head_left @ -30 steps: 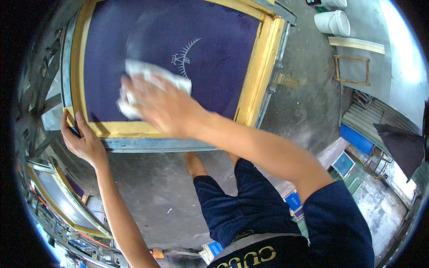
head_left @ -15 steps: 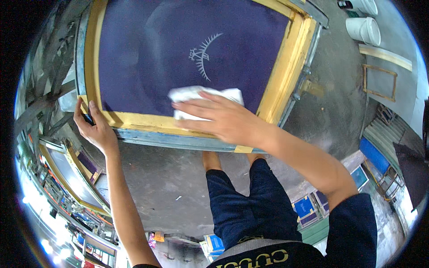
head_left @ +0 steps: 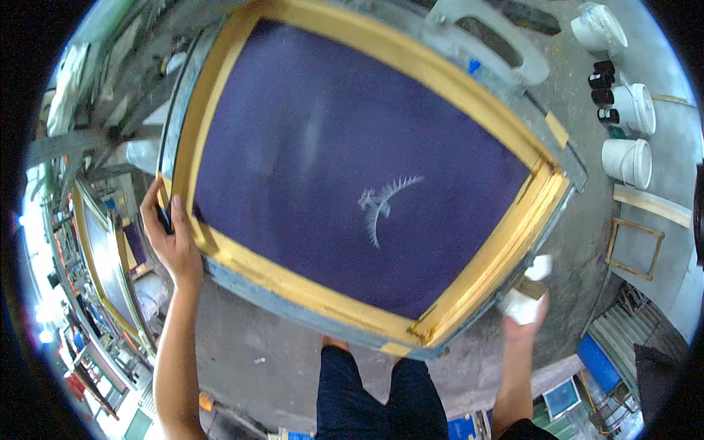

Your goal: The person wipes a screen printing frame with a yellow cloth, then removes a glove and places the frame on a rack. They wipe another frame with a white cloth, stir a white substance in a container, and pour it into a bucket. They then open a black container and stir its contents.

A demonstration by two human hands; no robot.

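Observation:
A screen with purple mesh (head_left: 315, 125) and a yellow inner border (head_left: 477, 257) fills most of the view. A pale leafy curved design (head_left: 378, 213) shows on the mesh, right of a faint whitish smudge. My left hand (head_left: 172, 242) grips the screen's left edge near the lower corner, thumb and fingers around the grey outer rail (head_left: 264, 293). My right hand (head_left: 522, 323) is just outside the right edge, low down, its fingers on a crumpled white cloth (head_left: 521, 306); it is blurred and partly hidden by the cloth. A pale metal bracket (head_left: 528, 55) sits at the screen's top.
White buckets (head_left: 623, 161) and dark bottles (head_left: 601, 95) stand on the concrete floor (head_left: 249, 352) at right, near a small wooden frame (head_left: 612, 242) and corrugated sheets (head_left: 623, 323). Another screen (head_left: 110, 257) and grey beams (head_left: 66, 147) are at left. My legs show below the screen.
My right hand and cloth have left the mesh for the outside of the right edge. The screen appears lower and rotated clockwise in view. My left hand stays on its edge.

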